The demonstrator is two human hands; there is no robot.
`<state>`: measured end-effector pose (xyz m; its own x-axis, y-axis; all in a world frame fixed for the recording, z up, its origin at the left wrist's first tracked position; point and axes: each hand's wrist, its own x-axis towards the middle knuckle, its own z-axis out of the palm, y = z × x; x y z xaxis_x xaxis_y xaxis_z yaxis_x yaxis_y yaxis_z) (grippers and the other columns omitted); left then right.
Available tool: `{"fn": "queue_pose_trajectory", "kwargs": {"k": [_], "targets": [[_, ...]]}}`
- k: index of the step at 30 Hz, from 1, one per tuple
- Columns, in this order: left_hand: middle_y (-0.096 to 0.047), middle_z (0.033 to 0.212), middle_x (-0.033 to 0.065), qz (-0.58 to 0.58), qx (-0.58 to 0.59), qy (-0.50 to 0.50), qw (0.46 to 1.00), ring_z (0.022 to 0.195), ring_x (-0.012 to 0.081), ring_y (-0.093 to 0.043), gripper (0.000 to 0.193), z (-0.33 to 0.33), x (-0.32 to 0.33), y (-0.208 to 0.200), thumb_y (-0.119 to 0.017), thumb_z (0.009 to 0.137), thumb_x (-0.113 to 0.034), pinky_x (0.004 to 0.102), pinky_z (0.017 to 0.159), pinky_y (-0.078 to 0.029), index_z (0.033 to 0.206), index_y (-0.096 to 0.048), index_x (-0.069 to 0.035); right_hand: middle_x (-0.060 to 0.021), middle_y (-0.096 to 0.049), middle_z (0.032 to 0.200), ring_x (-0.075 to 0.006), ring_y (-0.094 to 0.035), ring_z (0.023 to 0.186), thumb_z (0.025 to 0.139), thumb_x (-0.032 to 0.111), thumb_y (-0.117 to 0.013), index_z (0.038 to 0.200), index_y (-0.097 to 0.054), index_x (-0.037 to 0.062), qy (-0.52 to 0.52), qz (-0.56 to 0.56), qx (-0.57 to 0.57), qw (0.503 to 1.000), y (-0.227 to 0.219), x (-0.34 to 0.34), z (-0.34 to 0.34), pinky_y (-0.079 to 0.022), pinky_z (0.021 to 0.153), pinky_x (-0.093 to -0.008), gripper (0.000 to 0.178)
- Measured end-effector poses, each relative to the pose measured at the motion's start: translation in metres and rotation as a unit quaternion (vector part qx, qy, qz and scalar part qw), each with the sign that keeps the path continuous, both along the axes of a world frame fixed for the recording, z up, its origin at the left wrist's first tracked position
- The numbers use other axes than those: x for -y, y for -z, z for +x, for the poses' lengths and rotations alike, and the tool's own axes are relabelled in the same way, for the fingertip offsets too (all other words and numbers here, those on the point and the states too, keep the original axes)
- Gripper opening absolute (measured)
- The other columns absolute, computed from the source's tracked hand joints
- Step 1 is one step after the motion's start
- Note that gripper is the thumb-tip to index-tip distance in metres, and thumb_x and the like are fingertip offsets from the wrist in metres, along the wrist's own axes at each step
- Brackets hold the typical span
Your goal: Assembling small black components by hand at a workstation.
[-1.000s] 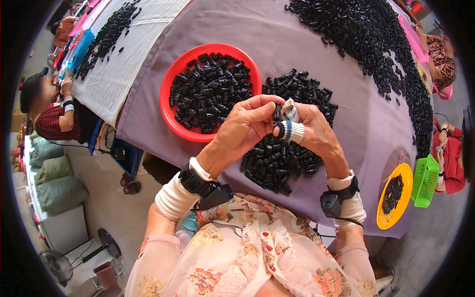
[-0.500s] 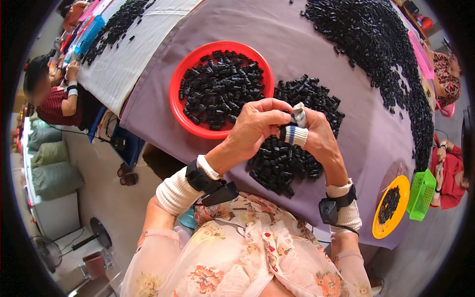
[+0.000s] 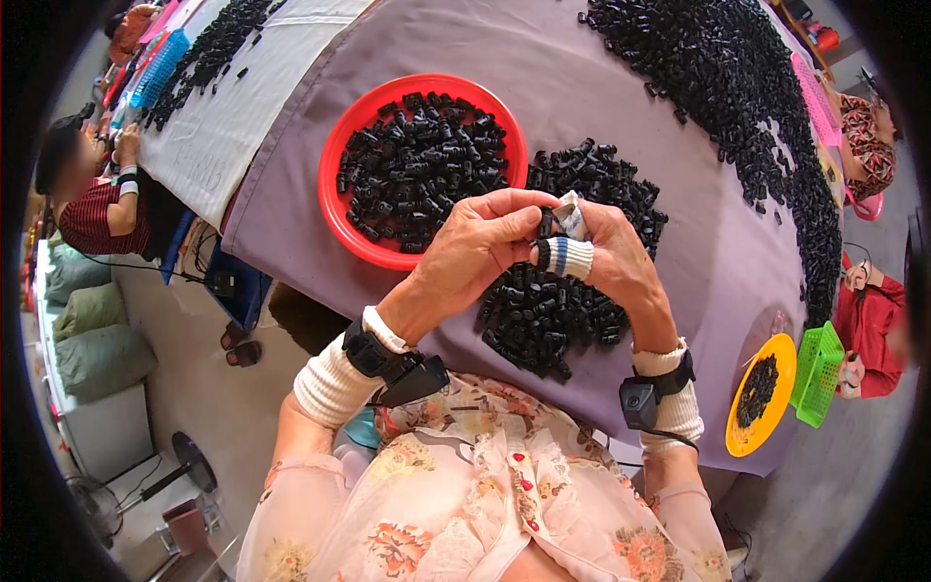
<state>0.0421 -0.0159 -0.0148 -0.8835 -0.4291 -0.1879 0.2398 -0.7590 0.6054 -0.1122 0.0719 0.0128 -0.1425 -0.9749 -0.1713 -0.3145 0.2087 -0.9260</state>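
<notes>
1. Head view, and here we are at the desk (image 3: 543, 58): a single black part (image 3: 546, 223) is up in front of the person, mid-handling by the look of it.
2. The tally: the red basin (image 3: 328, 184) is well filled with similar parts, a loose heap (image 3: 553, 315) lies just beside it, and a far larger pile (image 3: 718, 87) spreads beyond — plenty left, it seems, though which pieces are finished can't be told.
3. Now the close work! The left hand (image 3: 465, 242) has thumb and forefinger pinched on that part, which sits at their tips, above the heap.
4. The right hand (image 3: 626, 257), its thumb and a finger wrapped, curls in right beside it — whether those fingers grip it too, one cannot tell.
</notes>
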Motion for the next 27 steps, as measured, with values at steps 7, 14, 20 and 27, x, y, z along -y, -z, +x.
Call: {"fn": "queue_pose_trajectory", "kwargs": {"k": [7,14,20,27], "targets": [[-0.062,0.099,0.0099,-0.011,0.013,0.004,1.0,0.088,0.0141,-0.061,0.023,-0.0018,-0.0001,0.0016,-0.051,0.09,-0.011,0.0309,0.079,-0.053,0.109,-0.056,0.002,-0.0044,-0.053,0.06,-0.0114,-0.049,0.057,0.069,0.034,-0.073,0.079,-0.056,-0.0002,-0.023,-0.025,-0.017,0.999,0.0086,-0.002,-0.0046,-0.041,0.053,-0.0288,0.039],[-0.062,0.098,0.0099,-0.017,0.017,0.003,1.0,0.087,0.0143,-0.061,0.023,-0.0034,-0.0013,0.0036,-0.051,0.09,-0.011,0.0309,0.078,-0.053,0.108,-0.056,0.002,-0.0044,-0.054,0.061,-0.0104,-0.047,0.056,0.072,0.033,-0.072,0.08,-0.059,0.001,-0.034,-0.029,-0.003,0.999,0.0097,-0.0049,-0.0048,-0.04,0.052,-0.0289,0.035],[-0.062,0.097,0.0094,-0.013,0.014,0.003,1.0,0.086,0.0135,-0.061,0.023,-0.0027,-0.0015,0.0036,-0.052,0.09,-0.01,0.0296,0.077,-0.052,0.109,-0.056,0.002,-0.0025,-0.052,0.059,-0.0098,-0.046,0.056,0.072,0.032,-0.072,0.08,-0.059,0.001,-0.032,-0.026,0.0,0.999,0.0085,-0.0054,-0.0044,-0.039,0.052,-0.0277,0.034],[-0.062,0.096,0.0088,-0.013,0.02,-0.003,1.0,0.085,0.0124,-0.061,0.022,-0.0035,-0.0016,0.0016,-0.052,0.09,-0.01,0.0274,0.075,-0.052,0.108,-0.057,0.002,-0.0032,-0.05,0.058,-0.0102,-0.044,0.055,0.073,0.033,-0.072,0.08,-0.057,0.0007,-0.039,-0.044,-0.01,0.998,0.0062,-0.0037,-0.0043,-0.038,0.051,-0.0278,0.036]]}}
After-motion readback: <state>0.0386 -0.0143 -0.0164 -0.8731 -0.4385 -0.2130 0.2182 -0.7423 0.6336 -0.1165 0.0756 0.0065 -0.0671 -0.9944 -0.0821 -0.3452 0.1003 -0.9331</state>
